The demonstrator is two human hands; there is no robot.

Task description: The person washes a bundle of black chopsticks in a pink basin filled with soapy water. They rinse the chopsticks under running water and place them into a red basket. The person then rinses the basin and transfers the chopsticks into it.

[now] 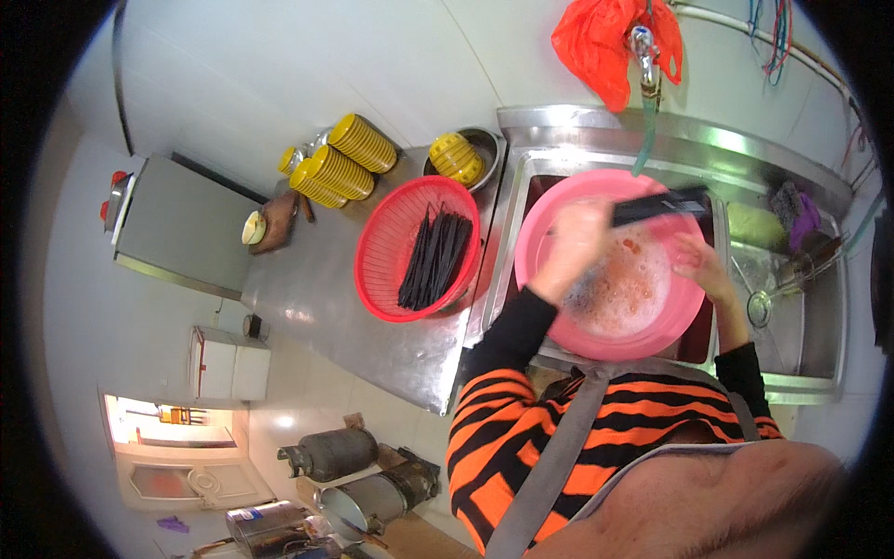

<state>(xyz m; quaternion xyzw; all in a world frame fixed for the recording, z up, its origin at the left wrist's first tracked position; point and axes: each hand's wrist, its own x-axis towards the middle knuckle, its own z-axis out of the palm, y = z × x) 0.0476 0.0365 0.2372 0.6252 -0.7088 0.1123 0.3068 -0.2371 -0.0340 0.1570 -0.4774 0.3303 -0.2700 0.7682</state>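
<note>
A pink plastic basin (611,349) of foamy water rests over the left bowl of a stainless steel sink. My left hand (576,241), blurred by motion, grips a bundle of black sticks (660,204), which look like chopsticks and reach across the basin's far side. At the basin's right side is my right hand (695,265), with fingers apart and nothing visible in it. Orange bits (631,246) float in the suds (628,293). A dark blurred patch in the water near my left wrist cannot be made out.
On the steel counter (307,328) at left stands a red plastic basket (374,279) of black chopsticks (436,258). Behind it are stacked yellow cups (363,143) and a metal bowl (497,157) with yellow bowls (457,159). A green hose (647,136) hangs from the tap (644,52).
</note>
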